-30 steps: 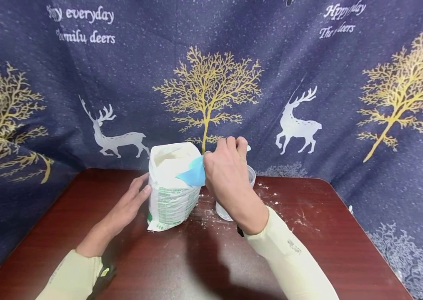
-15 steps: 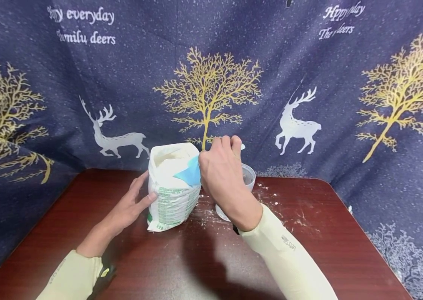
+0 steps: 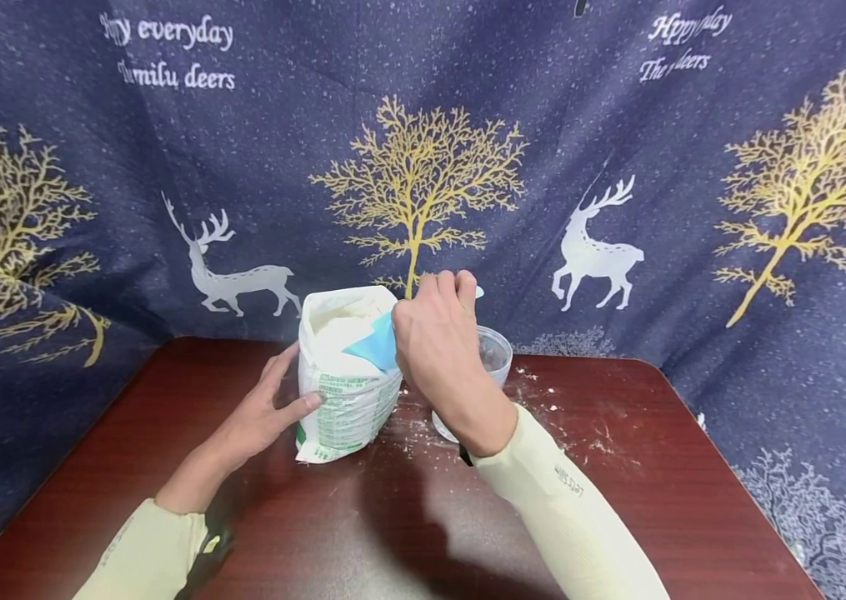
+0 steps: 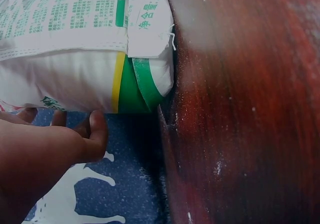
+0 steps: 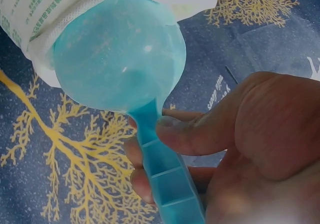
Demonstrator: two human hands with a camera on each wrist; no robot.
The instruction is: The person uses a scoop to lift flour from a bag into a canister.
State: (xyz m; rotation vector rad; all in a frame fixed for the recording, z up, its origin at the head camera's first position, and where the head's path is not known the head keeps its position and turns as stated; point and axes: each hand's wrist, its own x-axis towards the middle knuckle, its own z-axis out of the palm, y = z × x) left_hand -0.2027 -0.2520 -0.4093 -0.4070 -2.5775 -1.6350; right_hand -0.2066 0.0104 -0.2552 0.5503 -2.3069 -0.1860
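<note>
A white bag (image 3: 351,412) with green print stands upright, its top open on white powder (image 3: 343,333). My left hand (image 3: 253,417) rests against the bag's left side, thumb towards its front; in the left wrist view the fingertips touch the bag (image 4: 75,79). My right hand (image 3: 441,350) grips the handle of a blue scoop (image 3: 376,343), whose bowl dips into the bag's mouth. In the right wrist view the thumb presses the ribbed handle, and the scoop bowl (image 5: 120,54) is at the bag's rim. A clear container (image 3: 496,354) is partly hidden behind my right hand.
The dark red wooden table (image 3: 302,533) has white powder specks (image 3: 550,407) scattered round the container and to its right. Behind the far edge hangs a blue cloth (image 3: 468,67) with deer and gold trees.
My right hand has moved left with the scoop, further into the bag's mouth, and more of the container shows. My left thumb has slid onto the bag's front.
</note>
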